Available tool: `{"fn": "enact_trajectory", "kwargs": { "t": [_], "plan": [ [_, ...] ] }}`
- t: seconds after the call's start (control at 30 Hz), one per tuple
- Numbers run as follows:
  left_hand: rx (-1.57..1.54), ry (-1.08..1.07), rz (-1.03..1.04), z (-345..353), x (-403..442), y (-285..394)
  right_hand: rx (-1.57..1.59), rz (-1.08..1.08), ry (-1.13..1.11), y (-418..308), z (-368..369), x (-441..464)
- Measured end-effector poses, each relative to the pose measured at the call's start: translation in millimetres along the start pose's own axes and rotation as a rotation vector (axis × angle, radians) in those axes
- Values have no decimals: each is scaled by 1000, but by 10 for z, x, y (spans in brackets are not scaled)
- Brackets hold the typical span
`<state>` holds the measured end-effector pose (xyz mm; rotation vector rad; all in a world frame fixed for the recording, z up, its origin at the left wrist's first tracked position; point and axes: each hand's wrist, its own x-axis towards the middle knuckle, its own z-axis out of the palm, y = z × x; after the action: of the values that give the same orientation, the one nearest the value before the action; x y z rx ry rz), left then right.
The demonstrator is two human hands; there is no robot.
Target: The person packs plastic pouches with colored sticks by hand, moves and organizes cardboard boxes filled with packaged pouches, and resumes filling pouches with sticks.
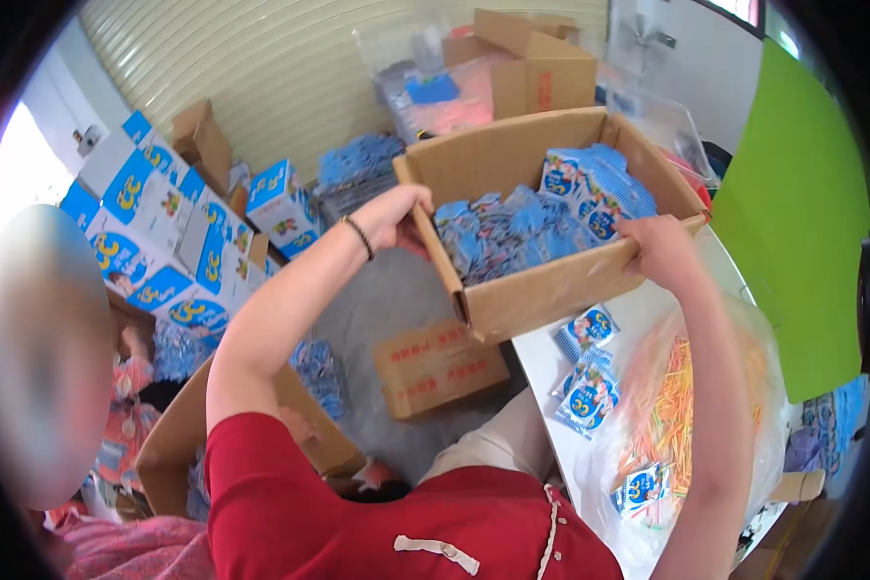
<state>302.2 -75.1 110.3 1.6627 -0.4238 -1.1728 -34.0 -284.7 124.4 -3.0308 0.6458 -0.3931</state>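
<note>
An open cardboard box [551, 296] is tilted above the floor and the corner of a white table [543, 360]. Inside it lie many blue packets [512, 232], with larger printed packets [599, 188] at its right end. My left hand [403, 215] grips the box's left wall, thumb over the edge. My right hand [659, 249] holds the front wall near the right corner, its fingertips by the printed packets. More printed packets [588, 391] lie on the table beside a clear plastic bag of coloured sticks [681, 416].
White and blue cartons [145, 222] are stacked at the left. A closed cardboard box [440, 367] sits on the floor below. A co-worker [116, 425] is at the lower left by another open box [169, 440]. A green panel [778, 222] stands at the right.
</note>
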Motion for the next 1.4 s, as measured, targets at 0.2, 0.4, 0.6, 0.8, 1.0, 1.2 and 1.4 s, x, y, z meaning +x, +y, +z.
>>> {"fn": "enact_trajectory", "kwargs": {
  "t": [0.2, 0.4, 0.6, 0.8, 1.0, 1.2, 1.4],
  "plan": [
    [-109, 33, 45, -139, -170, -238, -57, -101, -140, 74, -5, 141],
    [-244, 89, 38, -331, -629, -525, -154, -401, -168, -125, -174, 564],
    [-346, 145, 128, -958, -959, -569, -96, -573, -141, -551, 8, 1129],
    [-351, 409, 74, -1745, -1589, -691, -26, -798, -96, -1510, 245, 1710],
    [-382, 663, 116, -2043, -2119, -1308, 68, -927, -43, -2272, 1012, 1895],
    [-406, 820, 142, -1978, -2206, -2456, 140, -1032, -121, -2678, 2033, 1706],
    [-490, 867, 19, -1542, -1817, -3603, 16, -968, -301, -2632, 3112, 1165]
  ]
}}
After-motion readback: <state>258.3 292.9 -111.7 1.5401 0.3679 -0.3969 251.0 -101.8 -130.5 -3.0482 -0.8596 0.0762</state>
